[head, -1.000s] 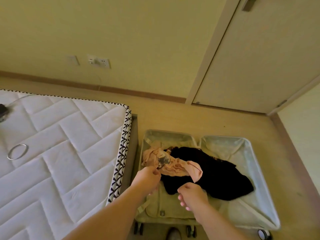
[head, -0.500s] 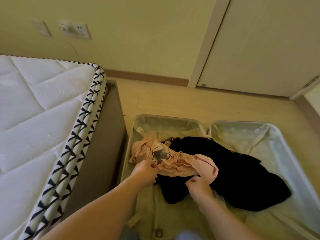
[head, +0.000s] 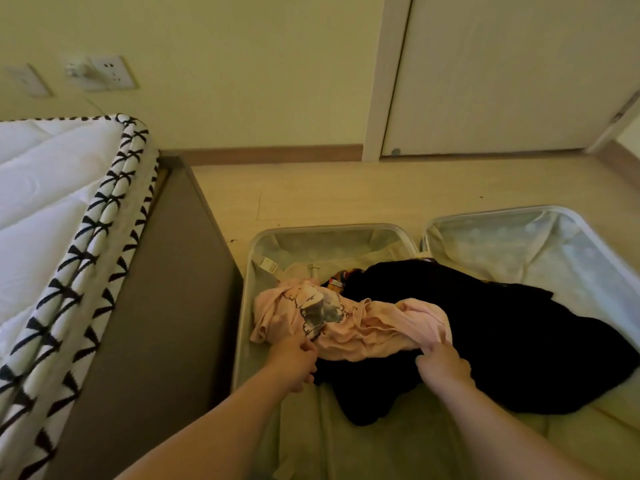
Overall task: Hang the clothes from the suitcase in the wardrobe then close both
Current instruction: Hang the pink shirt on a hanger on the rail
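The pink printed T-shirt point(head: 349, 329) is pinched at its near edge by the left hand point(head: 295, 362) and at its right end by the right hand point(head: 442, 368), over black clothing point(head: 502, 341) in the open suitcase point(head: 329, 227).

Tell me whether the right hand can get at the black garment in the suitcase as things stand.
Probably yes: the black garment lies uncovered just beside the right hand, nothing between them. But that hand grips the pink shirt and would have to let go first.
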### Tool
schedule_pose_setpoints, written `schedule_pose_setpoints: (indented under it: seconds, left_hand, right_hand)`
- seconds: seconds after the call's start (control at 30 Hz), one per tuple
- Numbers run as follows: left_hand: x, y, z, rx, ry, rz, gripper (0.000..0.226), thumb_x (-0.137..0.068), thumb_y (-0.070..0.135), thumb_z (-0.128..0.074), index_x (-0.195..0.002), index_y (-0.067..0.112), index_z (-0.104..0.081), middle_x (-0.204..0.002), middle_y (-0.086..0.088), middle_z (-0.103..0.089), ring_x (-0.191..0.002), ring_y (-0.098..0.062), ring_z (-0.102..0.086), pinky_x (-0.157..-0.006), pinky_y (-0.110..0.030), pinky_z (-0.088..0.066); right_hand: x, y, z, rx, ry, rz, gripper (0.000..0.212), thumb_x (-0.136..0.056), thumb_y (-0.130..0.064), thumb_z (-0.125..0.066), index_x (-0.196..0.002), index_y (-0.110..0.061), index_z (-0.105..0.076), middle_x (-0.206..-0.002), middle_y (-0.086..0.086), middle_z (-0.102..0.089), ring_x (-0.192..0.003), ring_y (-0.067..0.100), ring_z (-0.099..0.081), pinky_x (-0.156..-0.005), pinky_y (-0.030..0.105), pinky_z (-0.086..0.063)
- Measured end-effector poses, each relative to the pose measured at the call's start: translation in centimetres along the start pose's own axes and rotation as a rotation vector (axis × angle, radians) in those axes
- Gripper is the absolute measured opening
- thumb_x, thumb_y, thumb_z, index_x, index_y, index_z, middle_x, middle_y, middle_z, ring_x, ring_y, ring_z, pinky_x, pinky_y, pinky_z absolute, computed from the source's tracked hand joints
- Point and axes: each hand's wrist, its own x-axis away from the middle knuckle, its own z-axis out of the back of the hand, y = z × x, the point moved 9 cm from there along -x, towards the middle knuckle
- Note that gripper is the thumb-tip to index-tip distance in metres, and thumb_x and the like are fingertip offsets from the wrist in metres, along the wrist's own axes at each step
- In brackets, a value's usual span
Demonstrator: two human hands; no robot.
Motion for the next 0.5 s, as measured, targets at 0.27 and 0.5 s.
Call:
schedule_pose_setpoints:
  seconds: [0.27, 0.5]
  left_hand:
    - [0.7, 2.8, -0.2, -0.085, -0.017, -0.088, 0.015, -0.094, 0.009, -0.041, -0.091, 0.016, -0.054, -0.075, -0.004, -0.052, -0.06, -0.016, -0.049, -0.047, -0.021, -0.036]
    - [4.3, 11.7, -0.6, -0.474, -0.058, -0.521, 0.053, -0.093, 0.023, -0.051, -0.143, 0.022, -0.031, -0.145, -0.005, -0.035, -0.131, -0.024, -0.038, -0.103, -0.026, -0.033]
  right_hand:
    - [3.4, -4.8, 3.4, -0.622, 0.017, 0.039, 0.01, -0.089, -0.005, -0.052, -0.089, -0.014, -0.057, -0.1, 0.01, -0.057, -0.082, 0.02, -0.054, -0.063, 0.025, -0.042]
    - [6.6, -12.2, 7.1, -0.932, -0.232, 0.074, 0.036, -0.079, 0.015, -0.026, -0.067, -0.008, -0.051, -0.067, 0.01, -0.049, -0.061, 0.022, -0.046, -0.053, 0.025, -0.034]
